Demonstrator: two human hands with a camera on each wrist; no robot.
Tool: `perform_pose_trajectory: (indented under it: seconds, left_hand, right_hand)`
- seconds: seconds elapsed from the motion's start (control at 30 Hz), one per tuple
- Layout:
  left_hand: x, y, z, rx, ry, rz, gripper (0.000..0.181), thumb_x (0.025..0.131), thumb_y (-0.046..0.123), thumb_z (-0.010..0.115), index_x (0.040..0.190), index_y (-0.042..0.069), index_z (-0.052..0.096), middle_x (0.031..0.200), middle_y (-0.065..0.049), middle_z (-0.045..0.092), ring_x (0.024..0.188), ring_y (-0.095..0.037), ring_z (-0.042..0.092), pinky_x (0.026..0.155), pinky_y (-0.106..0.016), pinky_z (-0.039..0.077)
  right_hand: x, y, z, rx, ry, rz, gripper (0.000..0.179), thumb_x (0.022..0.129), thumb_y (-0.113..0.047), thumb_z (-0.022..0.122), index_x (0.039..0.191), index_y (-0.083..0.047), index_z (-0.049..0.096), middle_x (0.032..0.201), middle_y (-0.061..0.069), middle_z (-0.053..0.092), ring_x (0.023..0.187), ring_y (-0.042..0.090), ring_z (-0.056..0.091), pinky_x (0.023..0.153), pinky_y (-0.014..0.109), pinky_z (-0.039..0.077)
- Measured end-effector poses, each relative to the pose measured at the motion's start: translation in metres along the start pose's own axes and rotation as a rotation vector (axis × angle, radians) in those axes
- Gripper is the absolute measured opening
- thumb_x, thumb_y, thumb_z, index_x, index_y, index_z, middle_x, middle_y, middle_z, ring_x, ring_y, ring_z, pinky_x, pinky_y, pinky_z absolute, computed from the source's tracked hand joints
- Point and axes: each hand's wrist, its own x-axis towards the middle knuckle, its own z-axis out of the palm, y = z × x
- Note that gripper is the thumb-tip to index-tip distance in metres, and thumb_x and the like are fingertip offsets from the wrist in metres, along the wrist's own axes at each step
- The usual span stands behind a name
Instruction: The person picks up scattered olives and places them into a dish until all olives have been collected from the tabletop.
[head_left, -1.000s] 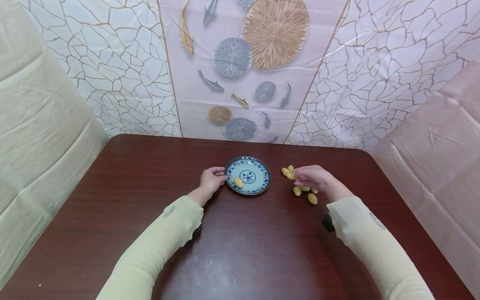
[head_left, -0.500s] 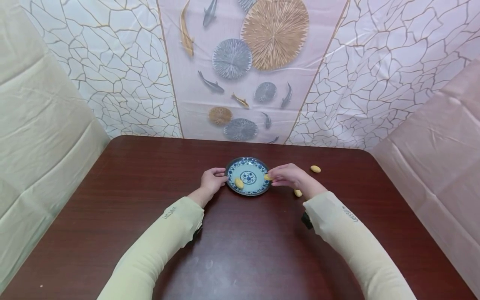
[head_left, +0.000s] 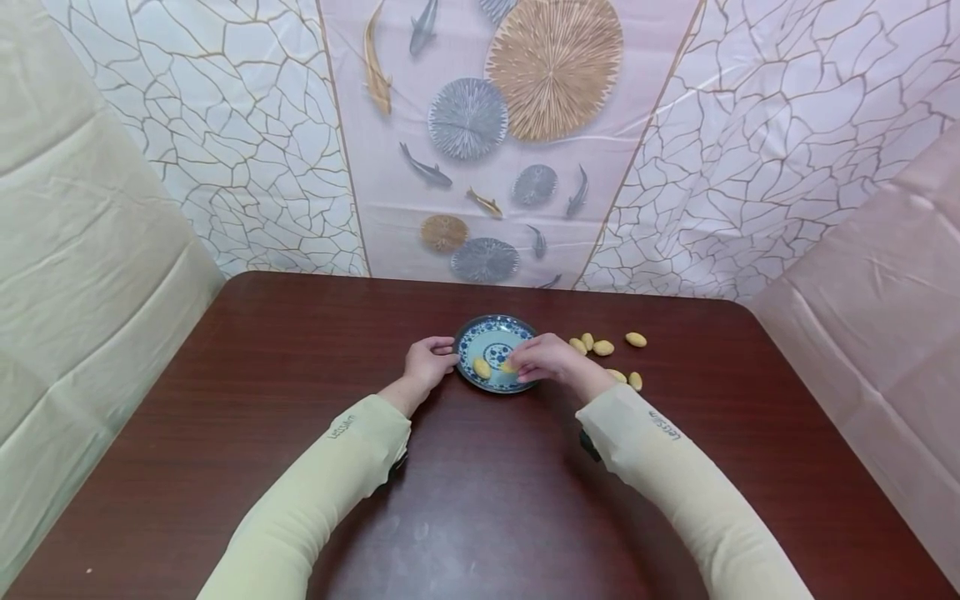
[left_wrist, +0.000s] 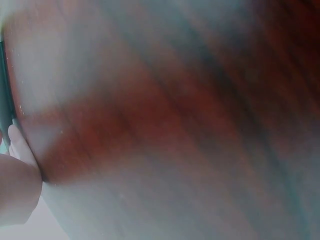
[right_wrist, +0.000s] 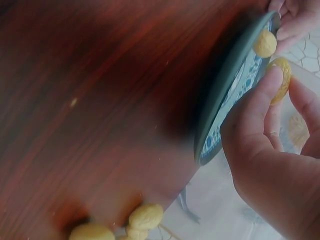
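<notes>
A round plate [head_left: 474, 337] with a blue floral pattern and a dark rim stands near the back of the table. My left hand [head_left: 429, 363] holds its left edge, fingers and thumb at the rim. One small yellow oval piece [head_left: 482, 368] with a rough skin, potato-like in shape, lies on the plate near that hand. Over the plate's right half, my right hand [head_left: 553, 360] pinches a second yellow oval piece [right_wrist: 281, 82] between thumb and fingers. In the left wrist view only part of the left hand [left_wrist: 19, 180] and the plate's edge [left_wrist: 6, 95] show.
Several more yellow oval pieces [head_left: 603, 347] lie scattered on the dark wooden table [head_left: 480, 500], right of the plate and partly behind the right forearm. A patterned cloth [head_left: 480, 150] hangs behind the table's back edge, with pale padded panels [head_left: 82, 233] at both sides.
My right hand has come left from the group of yellow pieces to above the plate, carrying one piece. The left hand and the plate have stayed put.
</notes>
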Motion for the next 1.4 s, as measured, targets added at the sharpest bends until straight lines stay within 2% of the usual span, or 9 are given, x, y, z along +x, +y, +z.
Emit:
perform_pose_trajectory:
  seconds: [0.3, 0.53, 0.7, 0.9, 1.17, 1.4]
  left_hand:
    - [0.000, 0.000, -0.001, -0.007, 0.002, 0.008, 0.035, 0.083, -0.003, 0.064, 0.119, -0.002, 0.061, 0.113, -0.021, 0.063, 0.082, -0.015, 0.062, 0.078, -0.029, 0.058]
    - [0.001, -0.002, 0.000, -0.007, 0.001, 0.008, 0.035, 0.084, -0.002, 0.063, 0.119, -0.001, 0.061, 0.113, -0.021, 0.063, 0.086, -0.017, 0.063, 0.079, -0.029, 0.058]
    - [0.000, -0.001, 0.000, -0.001, -0.002, 0.012, 0.035, 0.084, -0.002, 0.063, 0.119, -0.002, 0.061, 0.113, -0.021, 0.063, 0.088, -0.018, 0.063, 0.080, -0.030, 0.058]
    - [0.000, -0.001, -0.001, 0.007, -0.003, 0.010, 0.035, 0.084, -0.002, 0.063, 0.119, -0.001, 0.061, 0.113, -0.020, 0.063, 0.088, -0.019, 0.064, 0.080, -0.029, 0.058]
    - [0.001, -0.002, -0.001, 0.016, -0.001, 0.003, 0.035, 0.085, -0.001, 0.063, 0.120, 0.000, 0.061, 0.114, -0.019, 0.063, 0.094, -0.023, 0.064, 0.081, -0.030, 0.057]
    - [0.001, -0.001, -0.001, 0.014, -0.006, 0.004, 0.035, 0.086, 0.000, 0.063, 0.121, 0.000, 0.060, 0.115, -0.019, 0.063, 0.096, -0.023, 0.064, 0.083, -0.031, 0.057]
  right_hand:
    - [0.009, 0.003, 0.015, -0.023, -0.018, -0.004, 0.030, 0.086, 0.001, 0.058, 0.113, 0.015, 0.056, 0.067, -0.003, 0.064, 0.055, 0.006, 0.057, 0.058, 0.018, 0.055]
    - [0.012, 0.002, 0.022, -0.050, -0.031, 0.015, 0.029, 0.085, 0.001, 0.058, 0.111, 0.014, 0.057, 0.065, -0.004, 0.062, 0.055, 0.006, 0.055, 0.057, 0.017, 0.054]
    - [0.014, 0.000, 0.024, -0.070, -0.015, 0.058, 0.027, 0.084, 0.001, 0.060, 0.109, 0.011, 0.059, 0.065, -0.003, 0.060, 0.058, 0.007, 0.052, 0.055, 0.017, 0.053]
    - [0.013, -0.002, 0.024, -0.086, 0.021, 0.077, 0.032, 0.084, 0.001, 0.063, 0.114, 0.010, 0.057, 0.066, -0.001, 0.058, 0.059, 0.009, 0.053, 0.055, 0.018, 0.054]
    - [0.007, -0.005, 0.007, -0.068, 0.046, 0.067, 0.038, 0.089, -0.005, 0.060, 0.123, 0.009, 0.053, 0.077, 0.003, 0.063, 0.065, 0.010, 0.057, 0.059, 0.020, 0.055]
    - [-0.010, -0.001, -0.027, -0.030, 0.041, 0.025, 0.044, 0.093, -0.012, 0.055, 0.131, 0.009, 0.045, 0.080, 0.001, 0.062, 0.068, 0.009, 0.058, 0.063, 0.020, 0.056]
